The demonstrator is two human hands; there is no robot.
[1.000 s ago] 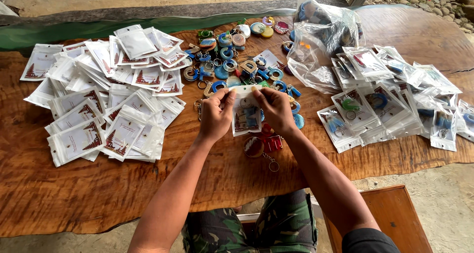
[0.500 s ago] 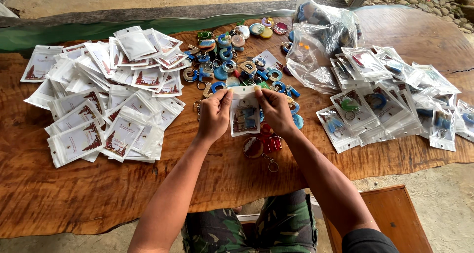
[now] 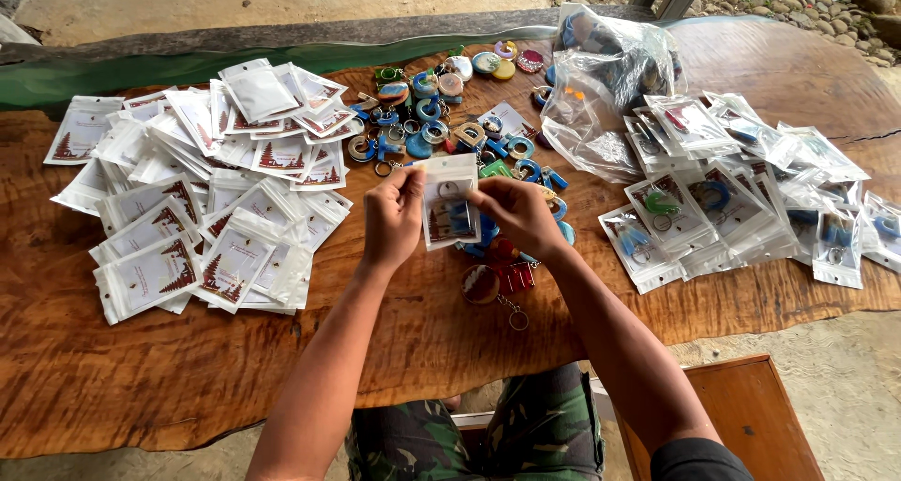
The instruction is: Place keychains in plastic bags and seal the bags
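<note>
I see both hands raised just above the middle of the wooden bench (image 3: 394, 368), sharing one small clear pouch (image 3: 450, 199). The left hand (image 3: 392, 216) pinches the pouch's left edge between thumb and fingers, and the right hand (image 3: 514, 213) is closed on its right edge the same way. The pouch stands roughly upright between them, with a blue keychain showing through its clear front.

To the left of my left hand lies a broad heap of flat white pouches (image 3: 202, 209), overlapping one another. Beyond the hands, toward the far edge, loose keychains (image 3: 436, 106) in blue, green and other colours are scattered across the wood. Just below the right hand a round keychain (image 3: 481, 284) and a red one (image 3: 514, 276) rest on the bench. To the right sits a spread of filled pouches (image 3: 732, 204), each with a keychain inside, and behind them a crumpled clear plastic bag (image 3: 605, 73). A small wooden stool (image 3: 741, 406) stands near my right elbow, below the bench edge.
</note>
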